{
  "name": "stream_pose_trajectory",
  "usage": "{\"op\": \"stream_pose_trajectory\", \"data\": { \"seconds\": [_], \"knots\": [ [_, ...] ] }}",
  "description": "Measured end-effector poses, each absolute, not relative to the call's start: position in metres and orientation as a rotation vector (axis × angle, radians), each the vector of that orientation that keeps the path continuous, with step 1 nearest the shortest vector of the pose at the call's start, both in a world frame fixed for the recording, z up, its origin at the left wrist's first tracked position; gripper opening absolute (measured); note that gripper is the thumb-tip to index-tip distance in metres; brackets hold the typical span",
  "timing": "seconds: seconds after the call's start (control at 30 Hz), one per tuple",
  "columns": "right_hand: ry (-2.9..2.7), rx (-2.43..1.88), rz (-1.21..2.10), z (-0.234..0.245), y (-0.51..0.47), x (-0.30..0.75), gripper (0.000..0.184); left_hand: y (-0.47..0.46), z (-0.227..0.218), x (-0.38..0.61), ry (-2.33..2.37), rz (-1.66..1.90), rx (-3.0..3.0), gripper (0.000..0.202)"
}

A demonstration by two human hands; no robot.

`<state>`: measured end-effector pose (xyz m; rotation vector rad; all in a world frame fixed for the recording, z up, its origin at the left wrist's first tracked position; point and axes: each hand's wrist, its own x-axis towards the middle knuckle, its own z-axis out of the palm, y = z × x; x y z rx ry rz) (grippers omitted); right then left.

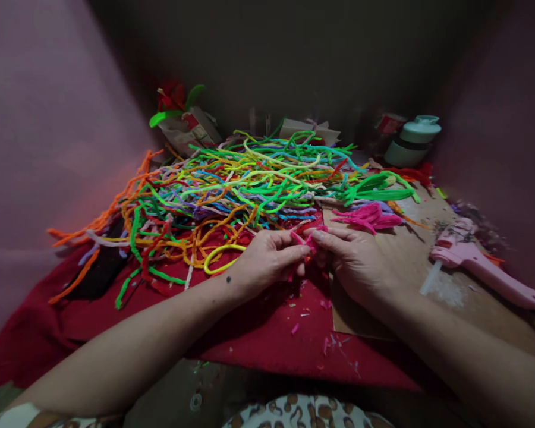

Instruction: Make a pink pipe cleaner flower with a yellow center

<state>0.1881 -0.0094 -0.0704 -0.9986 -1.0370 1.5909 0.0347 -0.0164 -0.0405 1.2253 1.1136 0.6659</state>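
Both of my hands meet at the middle of the table, pinching a pink pipe cleaner [310, 241] between them. My left hand [274, 257] grips its left side with thumb and fingertips. On the other side, my right hand [350, 252] has thumb and forefinger closed on the same piece, its lower fingers partly hidden. Just behind my right hand lies a bunch of pink looped pipe cleaners [370, 218]. Beyond it rests a green looped bunch [378, 188]. A yellow ring [209, 261] lies left of my left hand.
A large tangled heap of coloured pipe cleaners [249, 178] spreads across the back of the red cloth [258, 339]. On the right, a pink glue gun [481, 261] lies on a cardboard sheet [361, 321]. A pale green bottle [412, 142] stands behind. Pink scraps dot the cloth.
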Motion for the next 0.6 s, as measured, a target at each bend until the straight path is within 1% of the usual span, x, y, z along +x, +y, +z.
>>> {"op": "stream_pose_trajectory", "data": {
  "seconds": [0.2,0.4,0.6],
  "knots": [
    [-1.081,-0.955,1.613,-0.071,-0.011,0.187,0.015,-0.016,-0.041,0.036,1.142,0.710,1.205,0.019],
    [-1.076,-1.008,1.569,-0.067,-0.013,0.185,0.010,-0.015,-0.046,0.036,1.111,0.727,1.160,0.012],
    [-1.166,-1.051,1.447,-0.063,-0.017,0.181,0.005,-0.015,-0.051,0.036,1.037,0.764,1.044,0.008]
  ]
}}
